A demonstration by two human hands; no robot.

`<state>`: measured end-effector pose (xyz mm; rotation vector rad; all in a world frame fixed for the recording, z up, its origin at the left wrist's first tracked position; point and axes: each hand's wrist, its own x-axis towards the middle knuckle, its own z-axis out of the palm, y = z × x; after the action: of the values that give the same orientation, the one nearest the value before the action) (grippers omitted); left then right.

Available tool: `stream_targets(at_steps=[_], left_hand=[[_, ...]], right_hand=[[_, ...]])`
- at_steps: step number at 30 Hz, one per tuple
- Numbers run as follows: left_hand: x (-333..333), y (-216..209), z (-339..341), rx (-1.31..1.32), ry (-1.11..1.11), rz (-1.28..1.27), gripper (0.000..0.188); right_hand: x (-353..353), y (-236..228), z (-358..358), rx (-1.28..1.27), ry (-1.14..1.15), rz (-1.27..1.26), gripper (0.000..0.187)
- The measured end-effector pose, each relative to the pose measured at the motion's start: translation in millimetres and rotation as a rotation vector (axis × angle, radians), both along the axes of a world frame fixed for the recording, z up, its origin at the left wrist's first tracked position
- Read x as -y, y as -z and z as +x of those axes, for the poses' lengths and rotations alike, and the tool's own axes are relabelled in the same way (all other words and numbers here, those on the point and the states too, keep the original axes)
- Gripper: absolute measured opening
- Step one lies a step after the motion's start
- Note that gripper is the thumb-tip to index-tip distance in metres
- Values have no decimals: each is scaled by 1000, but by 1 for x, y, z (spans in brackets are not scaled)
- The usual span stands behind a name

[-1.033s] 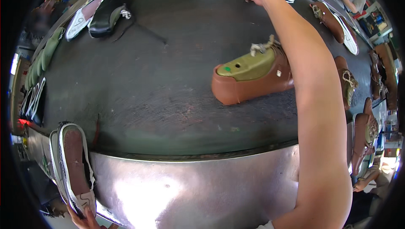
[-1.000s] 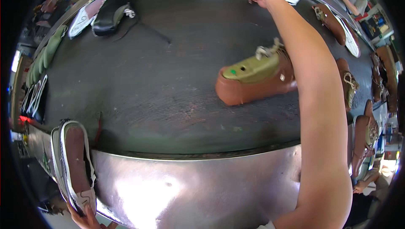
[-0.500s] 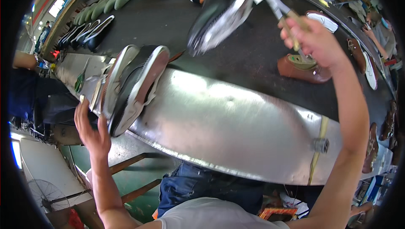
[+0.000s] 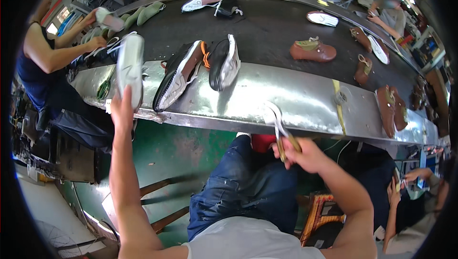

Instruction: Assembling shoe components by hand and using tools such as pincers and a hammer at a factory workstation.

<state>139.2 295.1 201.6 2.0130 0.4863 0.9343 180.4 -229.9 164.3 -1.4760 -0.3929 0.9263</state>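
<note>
My left hand [image 4: 121,111] reaches up to the metal front edge of the belt and grips the lower end of a white shoe [image 4: 130,65] that stands on its side there. My right hand [image 4: 301,155] is low, over my lap, shut on a metal hand tool [image 4: 278,127] with a yellowish handle; the tool is motion-blurred and points up toward the metal edge. Two black-and-white shoes [image 4: 179,77] [image 4: 224,63] lean on the edge just right of the white shoe.
The dark conveyor belt [image 4: 267,30] carries a brown shoe [image 4: 312,51], more brown shoes [image 4: 391,108] at the right, and pale shoes at the back. A co-worker [image 4: 45,53] handles shoes at the left; another person [image 4: 389,13] sits far right. My blue-trousered legs [image 4: 238,187] are below.
My right hand has come back from far across the belt down to my lap with the tool. My left hand has risen from below the edge onto the white shoe. The view has pulled back.
</note>
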Motion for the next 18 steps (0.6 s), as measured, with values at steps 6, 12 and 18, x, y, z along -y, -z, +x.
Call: stream_targets(at_steps=[6,12,18], left_hand=[[81,-18,-159,356,666,-513,94],[173,90,-217,-175,941,-479,85],[312,163,-212,-825,1007,-101,104]], right_hand=[[65,90,-162,-232,186,-88,23],[58,124,-245,-285,553,-103,18],[77,139,-274,-273,715,-100,15]])
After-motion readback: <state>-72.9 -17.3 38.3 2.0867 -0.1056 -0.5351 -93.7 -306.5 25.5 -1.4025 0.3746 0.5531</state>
